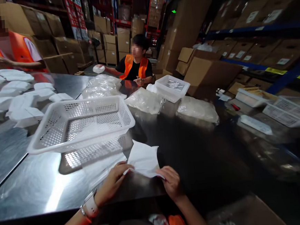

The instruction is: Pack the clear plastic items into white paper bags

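A thin white sheet (144,158), like paper or soft cloth, is stretched between my two hands just above the metal table. My left hand (117,174) pinches its near left corner, and a white watch band circles that wrist. At the near right corner the fingers of my right hand (171,180) are closed on the same sheet. More flat white sheets (105,169) lie on the table beside and partly under my left hand. Beyond them stands a white perforated plastic basket (82,145); I see no goods in it.
Wrapped white bundles (24,105) cover the table's left side. Clear plastic bags (146,100) and a smaller white basket (172,86) stand farther back. Two people in orange vests (129,67) are across the table. Shelves with cartons (259,52) line the right.
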`<state>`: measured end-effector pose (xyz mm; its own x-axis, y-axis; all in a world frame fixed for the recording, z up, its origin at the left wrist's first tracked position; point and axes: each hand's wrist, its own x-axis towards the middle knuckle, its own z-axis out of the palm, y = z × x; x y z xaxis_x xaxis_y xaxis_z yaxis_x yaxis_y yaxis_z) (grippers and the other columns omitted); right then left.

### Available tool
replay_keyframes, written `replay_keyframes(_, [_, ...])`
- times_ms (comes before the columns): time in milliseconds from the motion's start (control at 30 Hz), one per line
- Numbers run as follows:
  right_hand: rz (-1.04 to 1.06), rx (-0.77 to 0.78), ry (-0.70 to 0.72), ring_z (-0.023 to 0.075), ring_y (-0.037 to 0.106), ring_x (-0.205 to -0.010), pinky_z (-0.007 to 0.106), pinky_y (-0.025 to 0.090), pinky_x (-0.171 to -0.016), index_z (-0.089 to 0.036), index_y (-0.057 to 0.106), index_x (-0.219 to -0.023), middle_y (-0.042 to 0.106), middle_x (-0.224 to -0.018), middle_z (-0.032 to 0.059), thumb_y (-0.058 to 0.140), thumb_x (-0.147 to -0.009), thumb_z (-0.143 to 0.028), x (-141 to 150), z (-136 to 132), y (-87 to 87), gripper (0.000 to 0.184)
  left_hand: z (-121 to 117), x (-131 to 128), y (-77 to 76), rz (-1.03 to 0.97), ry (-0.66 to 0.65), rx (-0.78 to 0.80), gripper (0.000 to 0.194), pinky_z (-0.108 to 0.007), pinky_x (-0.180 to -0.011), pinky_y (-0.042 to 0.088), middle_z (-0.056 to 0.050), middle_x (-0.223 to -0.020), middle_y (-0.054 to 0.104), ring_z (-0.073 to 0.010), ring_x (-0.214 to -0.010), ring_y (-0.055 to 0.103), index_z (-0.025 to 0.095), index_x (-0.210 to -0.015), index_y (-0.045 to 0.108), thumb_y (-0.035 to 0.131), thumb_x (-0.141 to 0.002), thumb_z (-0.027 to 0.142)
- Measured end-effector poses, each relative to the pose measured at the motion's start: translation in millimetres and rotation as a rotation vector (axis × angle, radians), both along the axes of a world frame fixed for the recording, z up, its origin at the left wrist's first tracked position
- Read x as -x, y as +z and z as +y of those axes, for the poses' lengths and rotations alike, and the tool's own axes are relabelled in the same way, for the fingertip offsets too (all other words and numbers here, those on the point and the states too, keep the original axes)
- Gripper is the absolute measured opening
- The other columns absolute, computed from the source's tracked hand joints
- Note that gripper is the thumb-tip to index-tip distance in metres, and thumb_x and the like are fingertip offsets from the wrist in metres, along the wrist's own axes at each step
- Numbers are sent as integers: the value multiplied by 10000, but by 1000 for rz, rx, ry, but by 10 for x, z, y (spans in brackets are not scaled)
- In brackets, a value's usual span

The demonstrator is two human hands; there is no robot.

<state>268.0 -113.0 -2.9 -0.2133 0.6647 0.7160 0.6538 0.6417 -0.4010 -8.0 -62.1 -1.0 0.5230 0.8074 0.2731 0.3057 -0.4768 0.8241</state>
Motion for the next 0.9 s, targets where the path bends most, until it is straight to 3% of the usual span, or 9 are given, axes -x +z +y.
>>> replay_keyframes(100, [120,92,-116,211,717,-635,319,613,-568,-233,789,-957,759,-751,48,505,-977,-201,49,-13,-50,287,-39,-101,5,-97,176,208,497,-288,-689,505,-63,-785,709,-204,-758,631,191,-759,671,384,-993,523])
replay_keyframes(200, [236,194,-183,224,738,-646,299,615,-549,-223,802,-957,770,-771,66,552,-1001,-348,96,-18,-84,284,-50,-210,-2,-143,272,265,574,-264,-571,427,-30,-611,606,-172,-596,543,207,-642,573,380,-947,652])
replay_keyframes(333, [315,226,-275,266,763,-752,325,640,-620,-202,803,-995,778,-888,107,551,-998,-493,158,-22,-89,385,-58,-322,0,-92,370,232,621,-279,-551,407,-29,-549,573,-177,-529,528,233,-591,525,302,-947,691])
replay_keyframes(567, [357,318,-353,305,762,-821,362,650,-674,-182,803,-999,761,-952,136,533,-976,-568,224,-41,-59,473,-127,-358,-36,17,499,126,514,-313,-564,369,-46,-564,591,-196,-527,547,245,-637,518,312,-980,567])
replay_keyframes(733, [371,475,-367,333,754,-869,401,641,-747,-172,810,-979,756,-967,154,555,-934,-591,232,-52,-6,493,-150,-341,-112,116,529,-8,518,-306,-560,374,-38,-594,630,-187,-538,587,232,-687,537,255,-1018,515])
replay_keyframes(900, [441,590,-369,362,746,-883,443,617,-784,-178,824,-900,762,-942,159,599,-855,-635,200,12,50,511,-104,-347,-173,185,509,-15,485,-311,-556,377,-46,-604,647,-188,-529,604,228,-703,538,249,-1035,431])
